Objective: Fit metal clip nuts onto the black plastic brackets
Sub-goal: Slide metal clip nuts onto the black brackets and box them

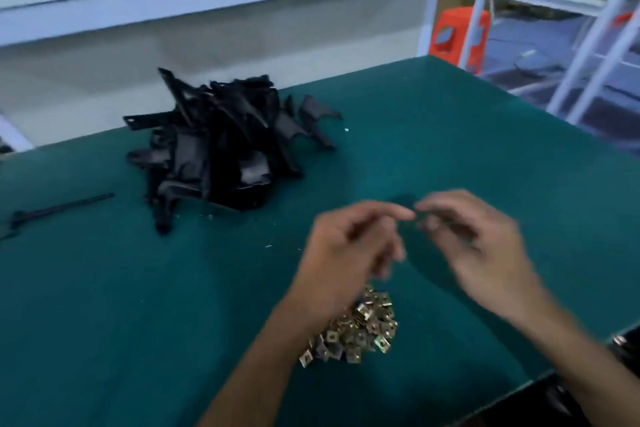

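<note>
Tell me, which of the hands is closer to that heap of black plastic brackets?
Left. The left hand hovers over the green mat, to the right of and nearer the camera than the bracket heap. The right hand is farther right still.

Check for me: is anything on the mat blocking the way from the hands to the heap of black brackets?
Nothing visible does. Bare green mat lies between the left hand, the right hand and the heap of black brackets. The pile of clip nuts sits nearer the person, under the left wrist, out of that path.
</note>
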Tool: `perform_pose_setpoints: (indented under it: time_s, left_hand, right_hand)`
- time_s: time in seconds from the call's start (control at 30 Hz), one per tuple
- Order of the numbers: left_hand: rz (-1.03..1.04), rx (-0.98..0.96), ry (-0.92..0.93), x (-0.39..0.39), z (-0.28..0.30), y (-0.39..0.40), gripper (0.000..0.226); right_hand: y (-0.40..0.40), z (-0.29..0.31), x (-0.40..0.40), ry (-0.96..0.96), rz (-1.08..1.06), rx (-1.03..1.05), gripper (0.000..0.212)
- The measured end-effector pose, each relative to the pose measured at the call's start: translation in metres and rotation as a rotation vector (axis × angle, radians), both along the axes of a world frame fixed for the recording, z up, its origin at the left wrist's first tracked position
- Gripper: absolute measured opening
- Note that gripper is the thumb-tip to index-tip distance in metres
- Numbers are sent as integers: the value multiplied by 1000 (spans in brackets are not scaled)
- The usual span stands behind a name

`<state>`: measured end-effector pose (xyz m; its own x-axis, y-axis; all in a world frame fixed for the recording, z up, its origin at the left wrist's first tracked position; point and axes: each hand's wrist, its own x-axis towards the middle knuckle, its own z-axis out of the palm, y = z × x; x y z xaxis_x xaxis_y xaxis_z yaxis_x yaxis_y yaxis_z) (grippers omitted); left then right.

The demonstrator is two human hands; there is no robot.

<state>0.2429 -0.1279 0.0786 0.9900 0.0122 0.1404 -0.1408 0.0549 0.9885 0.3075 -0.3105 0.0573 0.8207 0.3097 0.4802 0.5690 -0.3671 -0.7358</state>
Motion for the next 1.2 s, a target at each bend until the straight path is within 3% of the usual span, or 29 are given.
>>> perform_pose_setpoints:
  time_s: [0.1, 0.17, 0.33, 0.43, 0.53, 0.67, 0.73, 0.87, 0.93, 1.03, 1.13, 1.2]
  left_hand:
    - [398, 39, 68, 14, -26, 66, 27]
    - [534, -68, 177, 13, -43, 105, 26]
    - [493, -197, 240, 2, -57, 162, 25]
    - [476, -262, 239, 6, -58, 169, 23]
    - [501, -194, 223, 10, -61, 167, 23]
    - [557, -21, 244, 13, -66, 163, 22]
    - [577, 54, 254, 14, -65, 160, 20]
    - [506, 175, 165, 8, -61, 154, 14]
    - [333, 54, 89, 1, -55, 152, 26]
    - [135, -281, 26, -8, -46, 147, 67]
    - [95, -559, 56, -14, -35, 139, 68]
    - [139, -616, 106, -15, -34, 140, 68]
  right_hand:
    - [65, -13, 60, 178, 100, -222, 24]
    - [104, -23, 94, 212, 75, -307, 27]
    - [176, -32, 161, 206, -112, -324, 55]
    - [199, -34, 186, 123, -212, -496, 40]
    - [204, -31, 197, 39, -289, -569, 24]
    - [191, -18, 187, 17, -445, -340, 26]
    - [179, -9, 170, -84, -472, -183, 27]
    - [152, 14, 106, -546, -284, -70, 22]
    - [145, 18, 72, -846, -165, -129, 17]
    - [149, 18, 21, -1125, 24, -180, 6]
    - [157, 12, -12, -1135, 293, -385, 14]
    - [158, 7, -23, -884, 545, -574, 31]
